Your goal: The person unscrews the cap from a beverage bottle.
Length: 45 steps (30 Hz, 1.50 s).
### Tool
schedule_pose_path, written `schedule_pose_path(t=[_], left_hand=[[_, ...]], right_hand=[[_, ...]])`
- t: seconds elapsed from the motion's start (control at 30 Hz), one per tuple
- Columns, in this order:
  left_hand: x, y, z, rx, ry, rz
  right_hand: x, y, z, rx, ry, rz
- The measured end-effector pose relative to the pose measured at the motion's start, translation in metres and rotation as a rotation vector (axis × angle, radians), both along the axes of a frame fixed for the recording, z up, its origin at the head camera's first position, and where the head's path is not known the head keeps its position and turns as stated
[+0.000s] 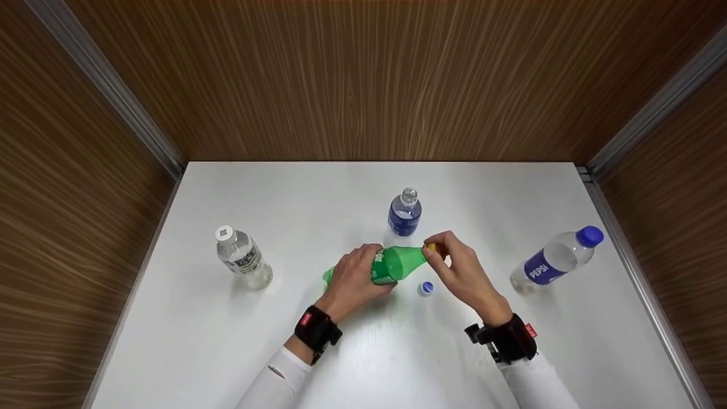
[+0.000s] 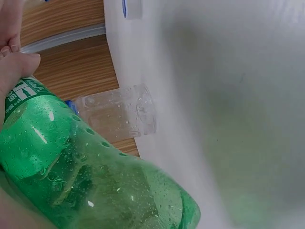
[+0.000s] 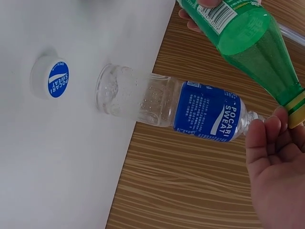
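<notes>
A green plastic bottle [image 1: 403, 263] is held tilted nearly on its side above the table, its neck towards the right. My left hand [image 1: 355, 281] grips it round the label and body. At the neck, my right hand [image 1: 461, 272] pinches the yellow cap [image 3: 296, 110] between thumb and fingers; the cap is at the bottle's mouth. Behind the green bottle stands a clear Pocari Sweat bottle [image 3: 207, 112] with a blue label and no cap on its neck. Its white and blue cap [image 1: 426, 288] lies on the table between my hands.
A clear bottle with a white cap [image 1: 244, 258] stands at the left of the white table [image 1: 306, 199]. To the right is a Pepsi bottle [image 1: 554, 261] with a blue cap. Wood-grain panels [image 1: 363, 79] enclose the back and both sides.
</notes>
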<state>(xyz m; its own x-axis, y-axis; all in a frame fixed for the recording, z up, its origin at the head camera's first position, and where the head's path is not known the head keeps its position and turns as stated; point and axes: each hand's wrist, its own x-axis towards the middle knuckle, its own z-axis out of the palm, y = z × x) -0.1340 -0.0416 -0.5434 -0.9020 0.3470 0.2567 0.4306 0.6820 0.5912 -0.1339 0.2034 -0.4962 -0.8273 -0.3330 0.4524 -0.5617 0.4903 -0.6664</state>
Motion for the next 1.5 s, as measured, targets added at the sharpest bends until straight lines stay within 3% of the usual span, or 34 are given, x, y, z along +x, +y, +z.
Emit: schedule_pose_path(t=[0.13,0.23,0.47,0.57,0.67,0.87,1.1,1.5], left_hand=[[-0.0002,-0.0003,-0.0001,0.013,-0.038,-0.012],[0.0002,-0.0001,-0.0018,0.002,-0.02,-0.005],[0.0005,-0.0002,-0.0034,-0.117,0.205,0.036],[-0.0007,-0.001,-0.0032,-0.178,0.285,0.05],[-0.0022,-0.0021,-0.0029,-0.219,0.32,0.053],[-0.0044,-0.0038,-0.0032,-0.209,0.281,0.041],[-0.005,-0.0041,-0.0059,-0.133,0.206,0.026],[-0.0038,-0.0048,-0.0066,-0.101,0.151,0.022]], right_hand=[[0.0002,0.0012,0.0009,0.029,0.019,0.026],[0.0015,-0.0005,0.0007,0.043,0.03,-0.013],[0.0039,-0.0041,-0.0003,0.026,-0.055,-0.213],[0.0034,-0.0039,0.0007,0.029,-0.112,-0.254],[0.0026,-0.0044,0.0009,0.023,-0.15,-0.256],[0.0015,-0.0041,0.0002,-0.004,-0.148,-0.187],[0.0027,-0.0014,-0.0019,-0.034,-0.1,-0.107],[0.0047,0.0044,-0.0053,-0.069,-0.024,-0.012]])
